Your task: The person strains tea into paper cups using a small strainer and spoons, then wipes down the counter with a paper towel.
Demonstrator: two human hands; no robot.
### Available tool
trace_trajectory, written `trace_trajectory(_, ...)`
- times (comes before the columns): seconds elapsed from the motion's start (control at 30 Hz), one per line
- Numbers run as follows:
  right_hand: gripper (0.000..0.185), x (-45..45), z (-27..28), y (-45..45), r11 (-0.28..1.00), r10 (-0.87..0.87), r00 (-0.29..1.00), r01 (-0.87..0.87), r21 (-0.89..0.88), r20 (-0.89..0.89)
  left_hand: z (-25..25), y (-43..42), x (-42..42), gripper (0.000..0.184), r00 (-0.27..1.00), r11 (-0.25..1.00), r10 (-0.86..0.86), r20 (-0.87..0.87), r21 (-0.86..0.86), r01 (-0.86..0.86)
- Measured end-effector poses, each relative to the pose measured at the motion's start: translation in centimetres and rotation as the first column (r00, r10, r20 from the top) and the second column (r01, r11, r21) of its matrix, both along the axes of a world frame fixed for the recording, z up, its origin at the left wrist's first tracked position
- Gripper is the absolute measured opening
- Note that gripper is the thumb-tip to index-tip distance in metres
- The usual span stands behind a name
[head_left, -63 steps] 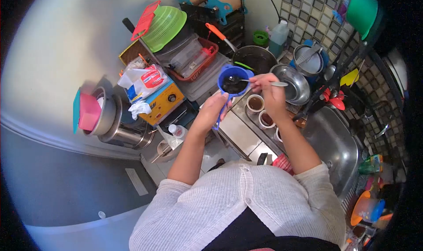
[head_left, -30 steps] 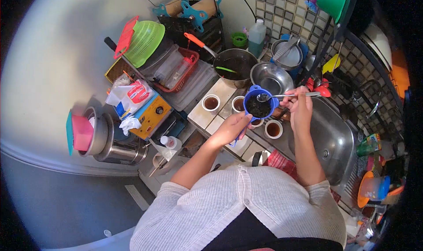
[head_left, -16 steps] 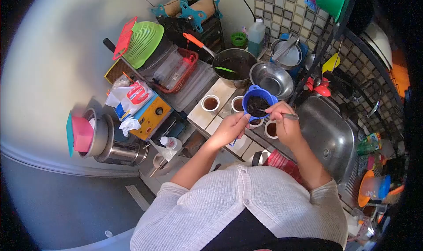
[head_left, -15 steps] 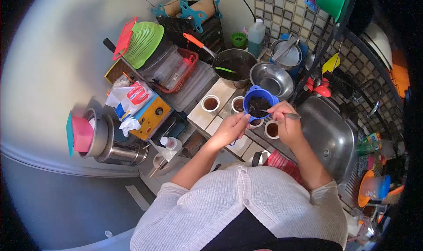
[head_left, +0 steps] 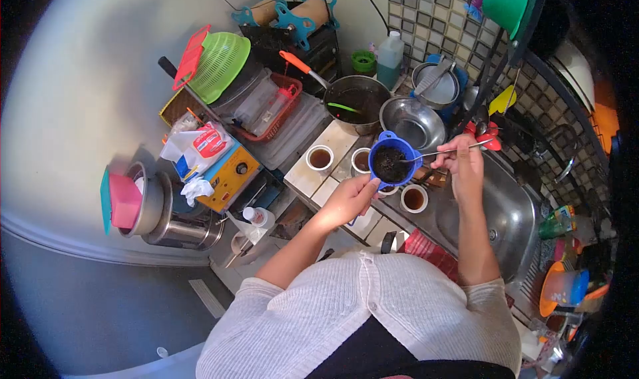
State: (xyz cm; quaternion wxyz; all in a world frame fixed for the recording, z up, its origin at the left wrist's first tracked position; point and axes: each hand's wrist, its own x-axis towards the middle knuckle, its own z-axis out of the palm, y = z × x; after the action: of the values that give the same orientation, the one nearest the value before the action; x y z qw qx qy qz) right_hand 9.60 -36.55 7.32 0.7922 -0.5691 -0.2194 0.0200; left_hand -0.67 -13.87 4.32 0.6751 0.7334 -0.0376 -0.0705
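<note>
My left hand (head_left: 353,200) is closed on the handle side of a small blue strainer (head_left: 375,158). Dark wet leaves, much like tea leaves, lie inside it. My right hand (head_left: 464,164) grips the handle of a metal spoon (head_left: 426,155), whose tip reaches into the strainer's right side. Beneath and around the strainer stand several white cups with brown liquid: one cup (head_left: 319,158) to the left, another cup (head_left: 360,160) partly covered by the strainer, and a third cup (head_left: 414,198) beside the sink. A further cup's rim is mostly hidden below the strainer.
Behind the cups are a saucepan (head_left: 363,122) with an orange handle and a green utensil in it, and a steel bowl (head_left: 407,118). The steel sink (head_left: 506,212) lies to the right. A red basket (head_left: 283,112) and a yellow device (head_left: 233,176) stand left.
My right hand has moved right and slightly up, drawing the spoon handle outward so more of it shows. The strainer stays nearly in place, and its rim is tilted a little differently.
</note>
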Motion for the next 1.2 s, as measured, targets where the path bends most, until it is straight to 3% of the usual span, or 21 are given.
trace_trajectory(0.1,0.028,0.1,1.3,-0.4,0.993,0.117,0.993,-0.116,0.015,-0.032,-0.1,0.3,-0.2,0.034,1.000,0.999,-0.010,-0.010,0.032,0.010)
trace_trajectory(0.17,0.028,0.9,1.0,-1.1,0.954,0.293,0.956,-0.294,-0.059,-0.023,0.0,0.3,-0.2,0.035,0.999,0.997,0.010,-0.040,0.071,-0.007)
trace_trajectory(0.3,0.028,1.2,1.4,-1.0,0.905,0.370,0.928,-0.372,-0.205,-0.049,-0.3,0.3,-0.3,0.036,1.000,0.998,-0.018,-0.020,0.067,0.019)
trace_trajectory(0.37,0.027,1.5,1.3,-0.9,0.852,0.395,0.916,-0.339,-0.398,0.065,-0.2,0.1,-0.5,0.037,0.997,0.999,-0.048,-0.055,0.012,0.048)
trace_trajectory(0.4,0.027,1.6,1.2,-0.9,0.852,0.395,0.916,-0.339,-0.399,0.065,-0.4,0.1,-0.4,0.037,0.997,0.999,-0.048,-0.054,0.010,0.048)
trace_trajectory(0.47,0.026,1.6,0.7,-0.5,0.849,0.332,0.927,-0.212,-0.485,0.176,-1.0,0.2,-0.2,0.035,0.997,0.998,-0.058,-0.051,-0.015,0.057)
trace_trajectory(0.6,0.024,0.9,-0.7,0.5,0.875,0.262,0.946,-0.150,-0.460,0.191,-1.4,0.0,-0.5,0.034,0.994,0.995,-0.101,-0.051,0.006,0.101)
trace_trajectory(0.87,0.021,-1.9,-3.0,2.2,0.974,-0.088,0.994,0.099,-0.204,0.060,-2.2,-0.3,-0.3,0.036,0.991,0.991,-0.128,-0.046,-0.035,0.126)
trace_trajectory(1.0,0.020,-1.7,-4.0,1.7,0.981,-0.193,0.978,0.189,-0.047,-0.079,-2.8,-0.7,0.4,0.036,0.991,0.985,-0.114,-0.072,-0.139,0.103)
trace_trajectory(1.1,0.020,-2.0,-3.9,1.9,0.991,-0.130,0.988,0.128,-0.038,-0.088,-3.4,-0.9,0.7,0.036,0.993,0.988,-0.091,-0.070,-0.130,0.081)
trace_trajectory(1.17,0.019,-2.5,-3.7,2.3,0.988,-0.132,0.991,0.130,-0.081,-0.026,-3.3,-1.1,0.9,0.036,0.995,0.993,-0.047,-0.091,-0.113,0.037)
trace_trajectory(1.2,0.018,-2.8,-3.6,2.5,0.966,-0.143,0.981,0.167,-0.198,0.129,-3.4,-1.1,1.0,0.036,0.995,0.993,-0.053,-0.088,-0.110,0.043)
